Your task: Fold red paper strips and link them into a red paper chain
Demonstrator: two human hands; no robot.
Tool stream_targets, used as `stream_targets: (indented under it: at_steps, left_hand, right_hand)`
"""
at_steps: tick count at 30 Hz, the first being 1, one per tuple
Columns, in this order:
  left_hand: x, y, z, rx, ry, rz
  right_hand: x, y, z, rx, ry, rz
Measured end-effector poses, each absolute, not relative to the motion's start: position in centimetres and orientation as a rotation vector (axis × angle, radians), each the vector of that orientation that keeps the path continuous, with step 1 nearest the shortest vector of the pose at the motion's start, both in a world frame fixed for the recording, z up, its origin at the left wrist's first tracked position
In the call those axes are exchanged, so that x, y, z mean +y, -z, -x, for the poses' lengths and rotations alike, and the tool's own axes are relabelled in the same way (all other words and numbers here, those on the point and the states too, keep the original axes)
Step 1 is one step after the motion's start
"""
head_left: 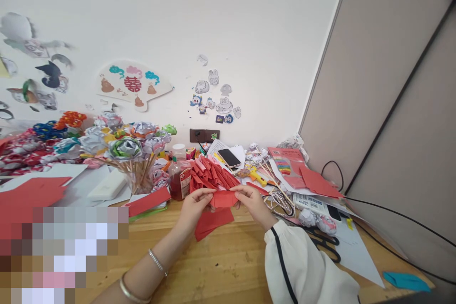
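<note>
A red paper spans the space above the table between left hand and right hand, the fingers of each pinched closed on an end, seemingly to hold it flat and taut. Red sheets lie just below, apparently for easy reach; folded red strips sit heaped behind.

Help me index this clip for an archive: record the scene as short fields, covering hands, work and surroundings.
Left hand: pinches one end of the red paper piece; hand
Right hand: pinches the other end; hand
Below the held piece: flat red paper on the wooden table
Behind the hands: heap of red paper strips, with a capped bottle to its left
Farther left: paper flowers on sticks
Farther back: phone, lying flat
On the wall: fan-shaped cutout, small stickers
</note>
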State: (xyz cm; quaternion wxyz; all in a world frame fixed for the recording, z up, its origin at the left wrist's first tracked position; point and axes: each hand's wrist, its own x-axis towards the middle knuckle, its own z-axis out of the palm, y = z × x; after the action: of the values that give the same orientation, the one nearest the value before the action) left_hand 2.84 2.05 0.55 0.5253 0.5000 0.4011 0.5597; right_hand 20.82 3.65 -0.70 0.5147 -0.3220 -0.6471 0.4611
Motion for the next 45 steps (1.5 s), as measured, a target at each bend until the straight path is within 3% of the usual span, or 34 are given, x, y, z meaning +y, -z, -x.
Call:
stream_targets:
  at_steps: [20,45]
  left_hand:
    - [2.0,-0.4,-3.2,1.008,-1.188,-1.126]
    - [1.5,0.5,-3.5,1.186,-1.056,-1.87]
  right_hand:
    - [3.3,0.7,-21.2,-1.828,-0.746,0.901]
    - [3.8,2.1,-20.7,-2.018,-0.894,0.972]
